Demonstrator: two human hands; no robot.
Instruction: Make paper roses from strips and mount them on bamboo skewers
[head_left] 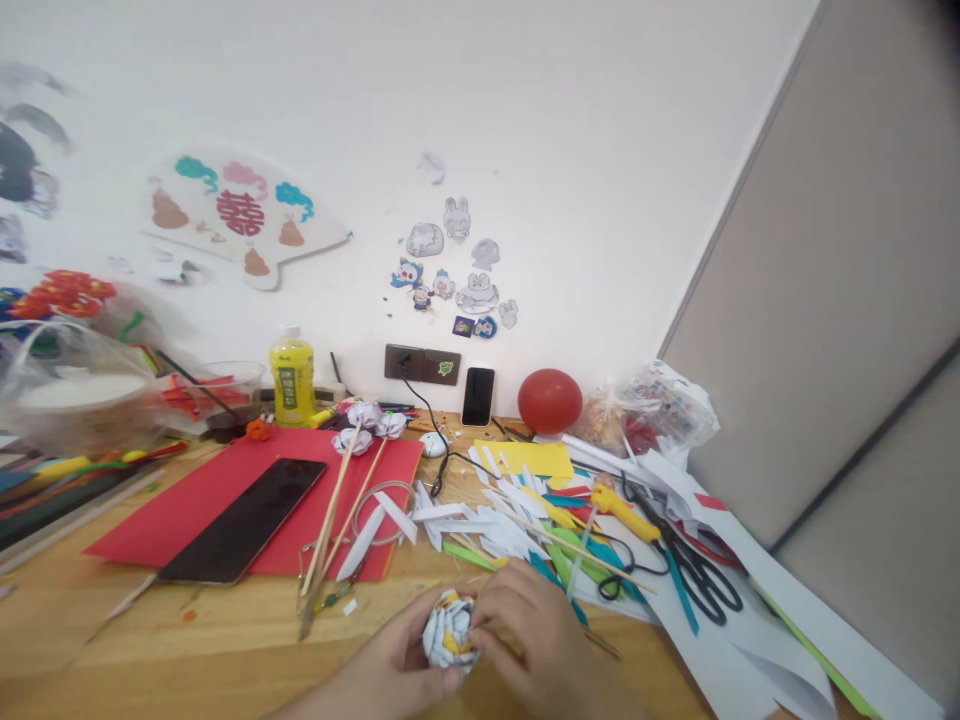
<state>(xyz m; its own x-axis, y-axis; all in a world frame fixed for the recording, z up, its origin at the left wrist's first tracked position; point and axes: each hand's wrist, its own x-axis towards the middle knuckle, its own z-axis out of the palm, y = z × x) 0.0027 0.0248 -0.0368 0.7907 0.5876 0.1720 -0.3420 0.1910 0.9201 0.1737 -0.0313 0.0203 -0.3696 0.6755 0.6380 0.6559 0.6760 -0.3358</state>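
Note:
A round paper flower [450, 632] with white and yellow folded strips is held low in the view, above the wooden table's front part. My left hand [401, 655] curls around its left side and underneath, thumb along the bottom. On the flower's right side, the fingers of my right hand [525, 635] are bent and pinched against the petals. Just behind both hands lies a heap of white paper strips [480, 525]. Left of them, white paper flowers [364, 415] on wooden sticks rest across a red sheet [202, 490].
A black phone [244, 520] lies on the red sheet. To the right are a yellow glue gun [626, 512] with its cord and black scissors [697, 570]. Further back stand a yellow bottle [292, 378], an upright phone [478, 397] and a red balloon [550, 401].

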